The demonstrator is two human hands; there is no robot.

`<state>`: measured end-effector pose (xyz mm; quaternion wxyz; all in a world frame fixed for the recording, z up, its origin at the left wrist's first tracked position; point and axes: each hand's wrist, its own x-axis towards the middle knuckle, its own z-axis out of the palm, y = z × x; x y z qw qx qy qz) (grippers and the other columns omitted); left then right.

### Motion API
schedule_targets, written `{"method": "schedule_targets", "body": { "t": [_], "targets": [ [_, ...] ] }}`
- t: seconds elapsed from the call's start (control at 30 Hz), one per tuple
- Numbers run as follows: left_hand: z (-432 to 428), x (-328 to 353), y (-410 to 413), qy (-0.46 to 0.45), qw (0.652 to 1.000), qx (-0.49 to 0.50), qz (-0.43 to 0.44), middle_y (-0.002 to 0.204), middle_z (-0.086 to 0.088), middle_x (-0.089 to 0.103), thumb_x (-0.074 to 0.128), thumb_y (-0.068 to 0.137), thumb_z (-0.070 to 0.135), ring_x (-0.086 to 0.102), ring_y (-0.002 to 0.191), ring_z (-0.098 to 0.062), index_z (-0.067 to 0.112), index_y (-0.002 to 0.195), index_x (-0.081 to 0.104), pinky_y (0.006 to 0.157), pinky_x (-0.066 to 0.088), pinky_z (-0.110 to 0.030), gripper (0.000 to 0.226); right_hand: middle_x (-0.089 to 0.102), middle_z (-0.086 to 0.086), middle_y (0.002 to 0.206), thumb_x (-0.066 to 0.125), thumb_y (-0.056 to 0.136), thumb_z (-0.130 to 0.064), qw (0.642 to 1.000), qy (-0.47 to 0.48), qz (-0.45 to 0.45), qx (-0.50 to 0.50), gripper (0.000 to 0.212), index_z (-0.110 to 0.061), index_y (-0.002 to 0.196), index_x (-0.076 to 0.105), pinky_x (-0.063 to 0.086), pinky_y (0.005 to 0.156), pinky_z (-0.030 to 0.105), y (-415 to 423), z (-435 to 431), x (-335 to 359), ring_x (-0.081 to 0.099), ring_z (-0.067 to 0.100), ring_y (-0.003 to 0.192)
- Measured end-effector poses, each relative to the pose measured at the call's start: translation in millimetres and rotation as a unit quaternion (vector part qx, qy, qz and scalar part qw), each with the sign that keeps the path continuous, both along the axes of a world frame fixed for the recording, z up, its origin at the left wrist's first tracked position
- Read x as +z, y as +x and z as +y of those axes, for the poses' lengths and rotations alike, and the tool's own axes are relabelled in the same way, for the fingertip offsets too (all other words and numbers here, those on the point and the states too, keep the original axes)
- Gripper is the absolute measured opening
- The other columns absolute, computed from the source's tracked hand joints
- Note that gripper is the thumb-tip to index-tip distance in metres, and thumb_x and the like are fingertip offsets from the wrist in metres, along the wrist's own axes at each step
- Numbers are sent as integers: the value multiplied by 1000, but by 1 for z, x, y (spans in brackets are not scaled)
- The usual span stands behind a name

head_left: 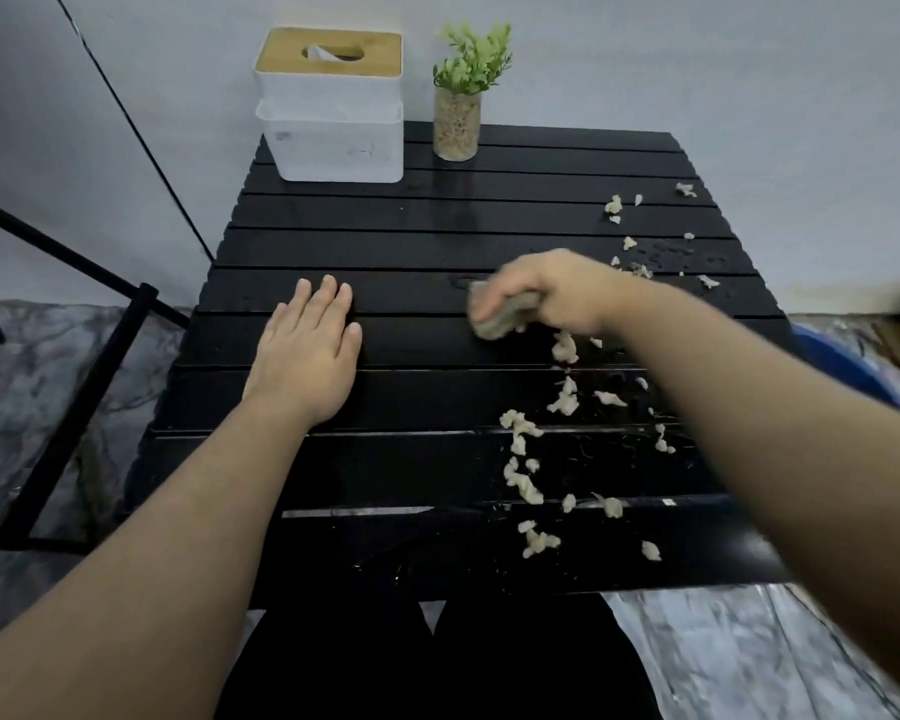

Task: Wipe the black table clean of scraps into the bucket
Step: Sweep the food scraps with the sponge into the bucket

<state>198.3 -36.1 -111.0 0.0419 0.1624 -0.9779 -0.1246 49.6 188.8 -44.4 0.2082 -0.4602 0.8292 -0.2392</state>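
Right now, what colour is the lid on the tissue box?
Light tan, like bamboo or wood, on the white tissue box; the head view shows it clearly.

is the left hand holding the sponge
No, the left hand lies flat and empty on the black table, while the right hand grips the sponge.

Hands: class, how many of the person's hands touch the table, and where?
2. The left hand lies flat mid-table; the right hand grips a sponge right of it.

Single head-worn wide view, close above the black table, angled forward and down toward the wall
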Motion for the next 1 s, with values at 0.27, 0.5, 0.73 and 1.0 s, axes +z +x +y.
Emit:
{"method": "schedule_targets", "body": {
  "t": [0.27,0.5,0.73,1.0],
  "targets": [
    [3,2,-1,-10,1000,-2,-7,157,0,7,15,95,37,-3,144,-18,19,145,11,116,-1,-35,53,69,12,106,40,69,29,999,-5,-24,-27,58,-10,101,67,53,91,27,-8,18,30,67,23,97],
    [-1,-2,-2,-16,1000,-2,-13,157,1,7,15,95,38,-2,144,-17,20,145,11,115,-1,-34,54,59,16,124,46,78,17,991,2,79,108,50,-8,119,61,34,104,26,39,-58,-6,52,26,118],
    [6,22,8,40,999,10,18,154,-4,22,22,96,30,8,144,-21,15,143,24,117,6,-37,49,65,3,111,48,78,18,990,84,51,-100,49,-14,110,66,43,85,15,39,64,29,60,21,110],
    [-8,25,142,92,992,57,69,152,-3,26,30,96,30,12,143,-18,17,141,30,117,8,-38,47,61,4,120,55,77,12,926,-270,-63,-255,49,-13,119,60,38,101,18,216,-14,2,54,12,113]
  ]
}}
